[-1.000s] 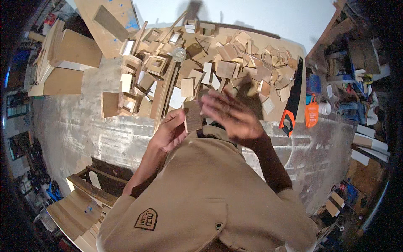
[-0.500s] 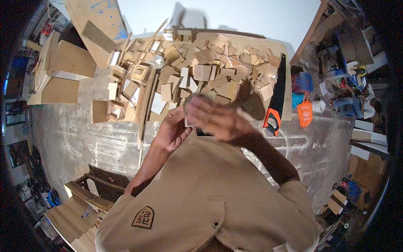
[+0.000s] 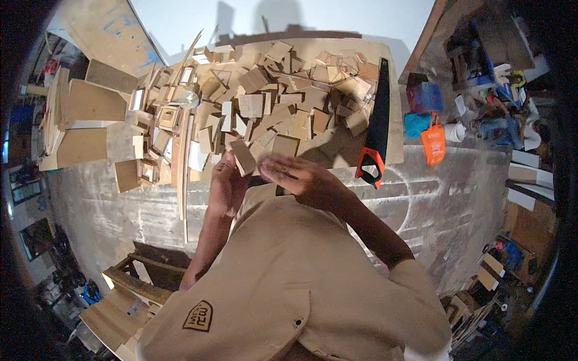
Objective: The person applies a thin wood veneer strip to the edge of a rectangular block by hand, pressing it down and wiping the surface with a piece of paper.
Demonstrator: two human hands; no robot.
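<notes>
Although its fingers are partly hidden, my left hand (image 3: 227, 188), well left of the saw (image 3: 377, 108), is clamped on a wooden block (image 3: 243, 158). My right hand (image 3: 304, 180), nearer the saw, is blurred, palm hidden; its grip I cannot tell. Half a second earlier it mostly covered the block, now bared.

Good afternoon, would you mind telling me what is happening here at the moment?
A person holds a small wooden block in the left hand. The right hand is raised just beside it; whether it holds anything is hard to tell. In front of them, many wood offcuts lie heaped on a broad board. A handsaw lies toward the board's right side, its orange handle nearest the person.
</notes>
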